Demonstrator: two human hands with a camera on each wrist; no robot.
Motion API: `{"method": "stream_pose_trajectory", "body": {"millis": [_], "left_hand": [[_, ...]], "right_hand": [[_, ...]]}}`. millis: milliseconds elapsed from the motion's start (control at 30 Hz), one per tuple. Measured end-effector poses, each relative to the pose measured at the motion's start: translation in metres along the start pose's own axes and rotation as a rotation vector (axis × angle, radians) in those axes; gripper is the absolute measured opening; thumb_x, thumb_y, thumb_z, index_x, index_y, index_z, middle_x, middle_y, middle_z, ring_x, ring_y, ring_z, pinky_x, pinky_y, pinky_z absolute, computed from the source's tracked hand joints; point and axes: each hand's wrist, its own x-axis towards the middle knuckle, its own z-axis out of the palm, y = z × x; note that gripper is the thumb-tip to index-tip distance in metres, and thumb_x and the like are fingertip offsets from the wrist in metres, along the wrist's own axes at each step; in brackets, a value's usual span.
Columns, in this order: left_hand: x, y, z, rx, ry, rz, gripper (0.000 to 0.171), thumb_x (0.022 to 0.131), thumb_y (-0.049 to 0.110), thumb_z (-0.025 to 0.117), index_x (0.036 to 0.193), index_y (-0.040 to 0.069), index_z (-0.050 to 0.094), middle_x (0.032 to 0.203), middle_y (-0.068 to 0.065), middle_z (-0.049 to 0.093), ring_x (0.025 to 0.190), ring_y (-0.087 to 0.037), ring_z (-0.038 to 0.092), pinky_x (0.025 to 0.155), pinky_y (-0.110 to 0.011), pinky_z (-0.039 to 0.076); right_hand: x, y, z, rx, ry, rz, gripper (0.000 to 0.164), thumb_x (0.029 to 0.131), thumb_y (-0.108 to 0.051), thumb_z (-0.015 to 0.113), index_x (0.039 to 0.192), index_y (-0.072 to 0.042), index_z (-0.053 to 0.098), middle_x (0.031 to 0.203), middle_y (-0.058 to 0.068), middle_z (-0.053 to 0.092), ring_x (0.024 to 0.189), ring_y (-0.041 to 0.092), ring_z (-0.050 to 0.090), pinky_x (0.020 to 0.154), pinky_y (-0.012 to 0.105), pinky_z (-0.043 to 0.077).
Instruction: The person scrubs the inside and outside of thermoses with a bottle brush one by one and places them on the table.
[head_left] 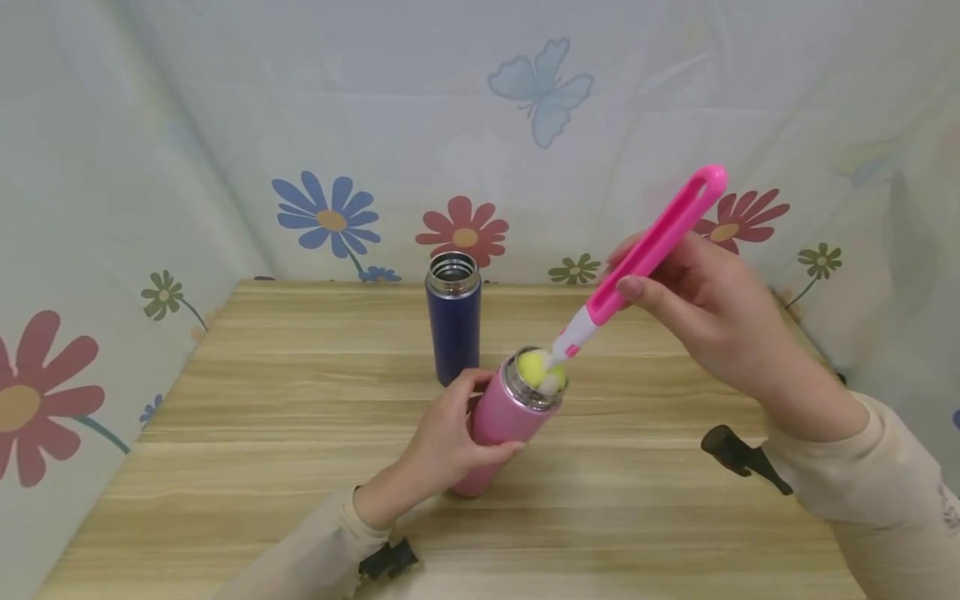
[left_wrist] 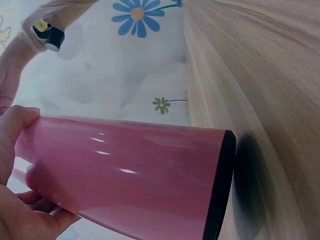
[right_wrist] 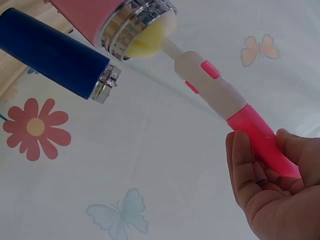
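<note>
My left hand [head_left: 446, 433] grips a pink bottle [head_left: 506, 417] around its body and holds it tilted. The bottle's dark base [left_wrist: 222, 190] is close above the tabletop in the left wrist view. My right hand [head_left: 720, 312] pinches the pink handle [head_left: 660, 237] of a bottle brush between thumb and fingers. The brush's yellow and white sponge head [head_left: 542, 371] sits in the bottle's steel mouth, its lower part hidden inside. Behind the pink bottle, a dark blue bottle [head_left: 455, 325] stands upright without a lid, touched by neither hand.
The wooden table [head_left: 285, 400] spreads under both hands. A pale curtain [head_left: 420, 125] printed with flowers and butterflies hangs behind it. Dark wrist mounts [head_left: 738, 454] stick out from both sleeves.
</note>
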Motion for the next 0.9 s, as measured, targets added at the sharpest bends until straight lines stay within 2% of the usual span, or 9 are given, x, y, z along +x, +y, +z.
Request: {"method": "stream_pose_trajectory", "body": {"millis": [400,633,900], "left_hand": [[0.001,0.003,-0.002,0.006,-0.002,-0.020,0.074,0.067,0.018,0.086,0.128,0.003,0.046,0.124,-0.012,0.059,0.110,-0.024,0.061,0.090,-0.038,0.056],[0.000,0.001,-0.001,-0.007,0.013,-0.030,0.074,0.067,0.016,0.087,0.128,0.004,0.046,0.123,-0.011,0.060,0.110,-0.023,0.061,0.091,-0.039,0.056],[0.000,-0.002,0.001,-0.012,0.036,-0.022,0.073,0.066,0.015,0.087,0.126,0.005,0.048,0.122,-0.010,0.060,0.110,-0.023,0.062,0.091,-0.040,0.056]], "right_hand": [[0.000,-0.002,0.001,-0.069,0.003,0.008,0.026,0.086,0.002,0.067,0.111,0.000,0.061,0.093,-0.019,0.066,0.071,0.004,0.063,0.062,0.014,0.052],[-0.002,-0.001,0.007,-0.057,-0.027,0.033,0.026,0.086,-0.001,0.068,0.111,-0.001,0.061,0.096,0.008,0.071,0.074,0.002,0.064,0.066,0.012,0.053],[-0.005,0.011,0.025,-0.053,-0.114,-0.002,0.023,0.084,-0.001,0.069,0.107,0.000,0.062,0.097,0.007,0.073,0.081,0.008,0.070,0.075,0.014,0.055]]}}
